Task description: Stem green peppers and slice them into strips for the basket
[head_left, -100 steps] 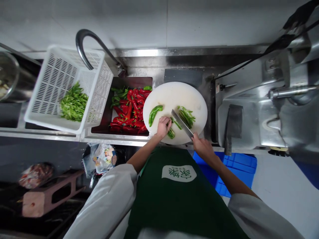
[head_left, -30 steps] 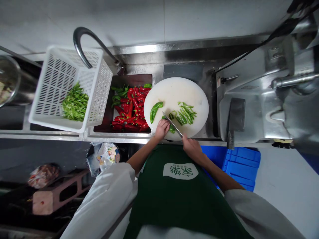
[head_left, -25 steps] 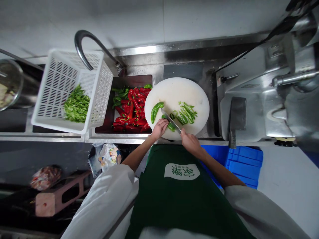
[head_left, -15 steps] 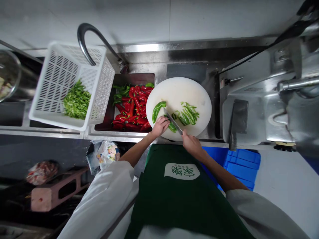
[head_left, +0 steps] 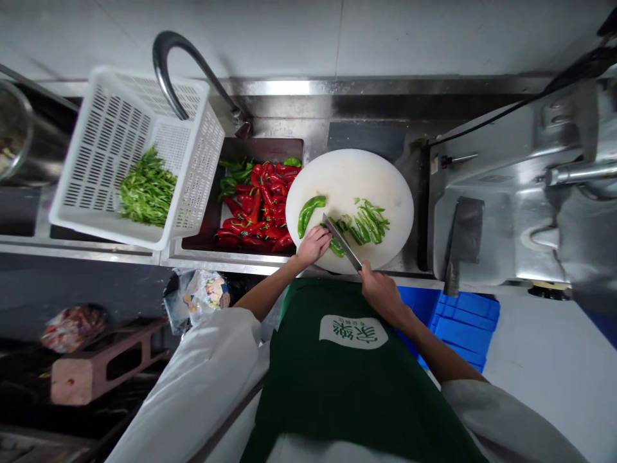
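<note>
L hand fingers bunched at the part-cut green pepper on the board, prob. steadying it; can't tell if they pinch. R hand fingers wrap the knife handle, blade angled just beside L fingertips. Green strips lie R of blade, prob. for cutting room; whole pepper L, w/in reach. Apron print: upside-down Chinese chars, maybe 家樂; small line unreadable.

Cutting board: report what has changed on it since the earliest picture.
The left hand, right hand and knife have shifted left over the cutting board; the cut green strips spread wider, leftward. Nothing visibly let go: the right hand still grips the knife. The whole green pepper stays at the board's left.
</note>
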Action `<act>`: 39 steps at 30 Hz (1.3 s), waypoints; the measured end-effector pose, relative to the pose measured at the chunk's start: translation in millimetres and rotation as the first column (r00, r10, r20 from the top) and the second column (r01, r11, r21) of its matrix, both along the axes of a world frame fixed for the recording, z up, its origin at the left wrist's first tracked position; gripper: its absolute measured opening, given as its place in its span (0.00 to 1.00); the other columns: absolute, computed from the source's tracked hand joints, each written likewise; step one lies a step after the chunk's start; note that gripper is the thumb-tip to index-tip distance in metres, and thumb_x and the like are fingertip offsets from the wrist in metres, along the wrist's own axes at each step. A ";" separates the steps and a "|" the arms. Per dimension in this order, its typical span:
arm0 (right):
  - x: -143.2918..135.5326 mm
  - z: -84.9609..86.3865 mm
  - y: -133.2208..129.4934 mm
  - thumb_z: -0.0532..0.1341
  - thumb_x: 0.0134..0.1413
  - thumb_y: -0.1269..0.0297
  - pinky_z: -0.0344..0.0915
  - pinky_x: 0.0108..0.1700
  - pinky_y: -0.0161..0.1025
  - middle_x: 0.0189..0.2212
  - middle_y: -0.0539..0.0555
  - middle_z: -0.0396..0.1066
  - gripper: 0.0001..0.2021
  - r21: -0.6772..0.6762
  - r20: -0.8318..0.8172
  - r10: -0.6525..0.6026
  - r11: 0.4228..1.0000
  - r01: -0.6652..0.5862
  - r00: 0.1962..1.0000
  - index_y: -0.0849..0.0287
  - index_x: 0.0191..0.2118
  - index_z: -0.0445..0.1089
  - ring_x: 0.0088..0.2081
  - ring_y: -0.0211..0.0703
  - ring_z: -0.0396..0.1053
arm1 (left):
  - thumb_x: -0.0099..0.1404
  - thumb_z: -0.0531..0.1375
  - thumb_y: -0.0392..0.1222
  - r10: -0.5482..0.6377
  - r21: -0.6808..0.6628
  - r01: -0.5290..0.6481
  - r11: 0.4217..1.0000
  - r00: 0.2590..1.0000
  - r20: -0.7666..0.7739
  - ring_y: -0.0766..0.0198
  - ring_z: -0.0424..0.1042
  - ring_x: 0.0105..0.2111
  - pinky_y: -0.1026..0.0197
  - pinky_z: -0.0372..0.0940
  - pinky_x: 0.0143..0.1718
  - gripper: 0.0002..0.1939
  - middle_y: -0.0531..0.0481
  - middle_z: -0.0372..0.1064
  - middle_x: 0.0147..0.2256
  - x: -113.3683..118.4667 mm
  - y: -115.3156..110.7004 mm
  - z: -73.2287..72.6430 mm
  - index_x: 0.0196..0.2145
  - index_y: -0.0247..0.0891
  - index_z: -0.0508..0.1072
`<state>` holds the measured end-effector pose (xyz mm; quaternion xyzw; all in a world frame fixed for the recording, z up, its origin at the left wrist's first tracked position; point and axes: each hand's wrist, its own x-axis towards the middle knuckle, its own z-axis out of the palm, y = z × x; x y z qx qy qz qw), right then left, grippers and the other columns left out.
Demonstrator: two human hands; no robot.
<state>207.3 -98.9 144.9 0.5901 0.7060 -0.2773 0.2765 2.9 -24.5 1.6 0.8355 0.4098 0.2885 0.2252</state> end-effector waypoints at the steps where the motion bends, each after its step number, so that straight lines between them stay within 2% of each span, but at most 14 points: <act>1: -4.3 -4.4 3.3 0.43 0.70 0.66 0.63 0.39 0.39 0.35 0.63 0.76 0.16 0.003 -0.001 -0.005 1.000 0.005 1.000 0.66 0.58 0.55 0.40 0.52 0.76 | 0.72 0.51 0.40 -0.007 0.002 0.007 1.000 1.000 -0.001 0.56 0.67 0.47 0.46 0.67 0.52 0.12 0.41 0.70 0.43 -0.4 0.0 0.1 0.44 0.36 0.74; 5: -16.6 -14.0 19.4 0.42 0.70 0.66 0.63 0.40 0.40 0.37 0.65 0.76 0.17 0.045 -0.009 -0.030 0.999 0.030 1.000 0.66 0.57 0.56 0.43 0.53 0.76 | 0.73 0.51 0.41 -0.018 -0.003 0.018 1.000 1.000 -0.007 0.56 0.68 0.46 0.47 0.67 0.51 0.12 0.41 0.70 0.43 -1.9 -0.1 -0.1 0.44 0.36 0.73; 12: -0.9 6.1 4.5 0.42 0.70 0.64 0.62 0.36 0.40 0.32 0.61 0.76 0.15 0.008 -0.031 -0.041 0.999 0.041 0.999 0.64 0.54 0.58 0.38 0.53 0.77 | 0.73 0.51 0.41 -0.005 0.010 0.005 1.000 1.000 0.001 0.56 0.68 0.46 0.47 0.68 0.51 0.12 0.41 0.70 0.43 -0.4 -0.6 -1.6 0.43 0.36 0.74; 19: -19.0 -12.0 22.1 0.42 0.70 0.64 0.63 0.40 0.39 0.37 0.64 0.76 0.15 0.015 -0.035 -0.090 0.996 0.091 0.995 0.64 0.53 0.58 0.43 0.53 0.76 | 0.73 0.51 0.41 -0.017 -0.013 0.017 1.000 0.999 0.038 0.57 0.68 0.47 0.47 0.67 0.52 0.12 0.41 0.70 0.43 -3.7 -0.9 0.0 0.44 0.36 0.73; 22: -12.6 -5.7 19.6 0.42 0.71 0.63 0.63 0.39 0.39 0.36 0.63 0.76 0.15 0.040 -0.017 -0.074 0.996 0.075 0.997 0.63 0.53 0.58 0.42 0.52 0.76 | 0.73 0.50 0.41 -0.009 -0.005 0.009 1.000 1.000 0.027 0.57 0.69 0.46 0.47 0.68 0.51 0.12 0.41 0.70 0.43 -4.8 -1.1 0.5 0.44 0.36 0.73; 27: 0.2 10.4 -1.0 0.42 0.71 0.63 0.62 0.36 0.39 0.32 0.61 0.76 0.15 0.017 -0.027 -0.069 0.997 0.070 0.997 0.63 0.53 0.59 0.38 0.52 0.76 | 0.73 0.50 0.40 -0.007 -0.009 0.007 1.000 1.000 0.020 0.56 0.68 0.46 0.46 0.68 0.51 0.12 0.41 0.70 0.43 -1.8 -1.0 -1.3 0.43 0.35 0.73; 29: -3.4 7.4 -3.1 0.42 0.70 0.63 0.62 0.36 0.39 0.32 0.61 0.76 0.16 0.000 -0.033 -0.079 0.997 0.079 0.996 0.64 0.54 0.59 0.38 0.52 0.76 | 0.73 0.50 0.40 -0.007 -0.021 0.007 1.000 1.000 0.011 0.56 0.68 0.46 0.46 0.67 0.51 0.12 0.41 0.70 0.43 -1.0 -0.6 -1.9 0.43 0.36 0.73; 34: -20.2 -14.7 10.7 0.42 0.70 0.64 0.61 0.38 0.40 0.37 0.64 0.76 0.17 0.004 -0.035 -0.097 0.995 0.097 0.995 0.66 0.56 0.57 0.41 0.53 0.76 | 0.72 0.50 0.39 -0.026 -0.049 0.026 0.998 1.000 0.018 0.56 0.68 0.46 0.46 0.67 0.52 0.12 0.41 0.70 0.43 -5.4 -3.0 2.2 0.44 0.36 0.73; 39: 1.8 -16.2 20.2 0.44 0.71 0.60 0.60 0.38 0.38 0.39 0.63 0.76 0.16 0.019 -0.040 -0.145 0.989 0.145 0.989 0.62 0.52 0.61 0.42 0.52 0.75 | 0.72 0.51 0.40 -0.033 -0.050 0.032 0.998 0.999 -0.022 0.52 0.63 0.52 0.43 0.65 0.55 0.14 0.39 0.66 0.48 -8.4 -4.2 11.3 0.49 0.36 0.73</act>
